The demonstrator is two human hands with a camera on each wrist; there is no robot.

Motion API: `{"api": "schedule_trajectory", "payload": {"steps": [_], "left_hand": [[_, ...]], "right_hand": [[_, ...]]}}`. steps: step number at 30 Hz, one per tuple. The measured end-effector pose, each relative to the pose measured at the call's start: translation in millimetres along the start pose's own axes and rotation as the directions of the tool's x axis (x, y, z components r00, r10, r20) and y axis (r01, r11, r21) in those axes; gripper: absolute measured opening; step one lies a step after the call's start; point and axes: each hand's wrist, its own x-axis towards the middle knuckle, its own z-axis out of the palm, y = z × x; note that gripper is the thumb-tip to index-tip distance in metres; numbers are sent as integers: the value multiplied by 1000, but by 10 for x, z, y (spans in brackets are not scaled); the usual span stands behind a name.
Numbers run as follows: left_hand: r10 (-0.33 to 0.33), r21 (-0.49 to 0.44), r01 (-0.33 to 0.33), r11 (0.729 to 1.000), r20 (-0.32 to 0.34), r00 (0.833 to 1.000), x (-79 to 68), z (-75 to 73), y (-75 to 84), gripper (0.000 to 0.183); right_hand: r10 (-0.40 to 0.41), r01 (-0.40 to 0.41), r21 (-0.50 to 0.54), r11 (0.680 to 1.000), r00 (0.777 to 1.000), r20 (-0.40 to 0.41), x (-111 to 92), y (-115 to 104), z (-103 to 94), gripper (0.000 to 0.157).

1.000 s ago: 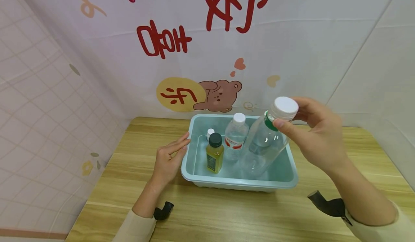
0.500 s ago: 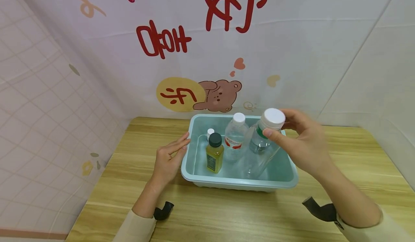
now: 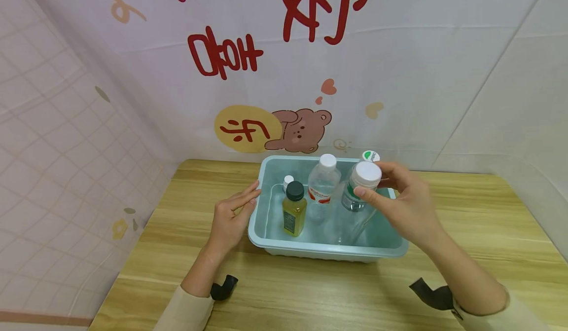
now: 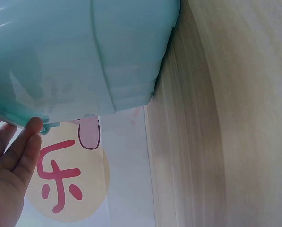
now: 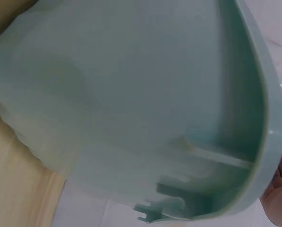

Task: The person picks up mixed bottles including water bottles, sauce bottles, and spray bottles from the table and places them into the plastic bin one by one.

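My right hand (image 3: 410, 207) grips a large clear plastic bottle (image 3: 343, 230) by its neck, just under the white cap. The bottle leans inside a pale green plastic bin (image 3: 328, 248), its base low near the front wall. Another clear bottle, its white cap (image 3: 370, 156) printed in green, stands behind it, partly hidden. On the bin's left side my left hand (image 3: 230, 217) touches the rim with fairly straight fingers. In the left wrist view, those fingertips (image 4: 34, 125) meet the rim near a corner. Only part of the right hand (image 5: 280, 191) shows past the bin in the right wrist view.
Inside the bin stand a clear water bottle (image 3: 324, 183) with a red-marked label, a small yellow-green bottle (image 3: 294, 215) with a dark cap, and a small white-capped item (image 3: 288, 180). The bin rests on a wooden table (image 3: 310, 291), before a printed wall cloth (image 3: 421, 74).
My right hand has moved left and lower with the large bottle, bringing it further into the bin. The green-printed cap behind has come into view. My left hand stays at the rim.
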Motion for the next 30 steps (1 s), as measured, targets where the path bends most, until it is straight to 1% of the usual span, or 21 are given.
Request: {"api": "schedule_trajectory", "payload": {"steps": [3, 8, 21, 30], "left_hand": [[8, -2, -8, 1000, -3, 1000, 3, 1, -3, 23], [10, -5, -10, 1000, -4, 1000, 8, -1, 5, 23], [18, -11, -18, 1000, -16, 1000, 10, 12, -16, 23], [14, -2, -14, 1000, -15, 1000, -8, 13, -7, 23]], "right_hand": [[11, -11, 12, 1000, 1000, 6, -18, 29, 19, 46], [1, -2, 13, 1000, 1000, 16, -37, 69, 37, 46], [18, -18, -23, 1000, 1000, 25, -76, 140, 100, 48], [35, -33, -38, 999, 999, 28, -96, 147, 95, 47]]}}
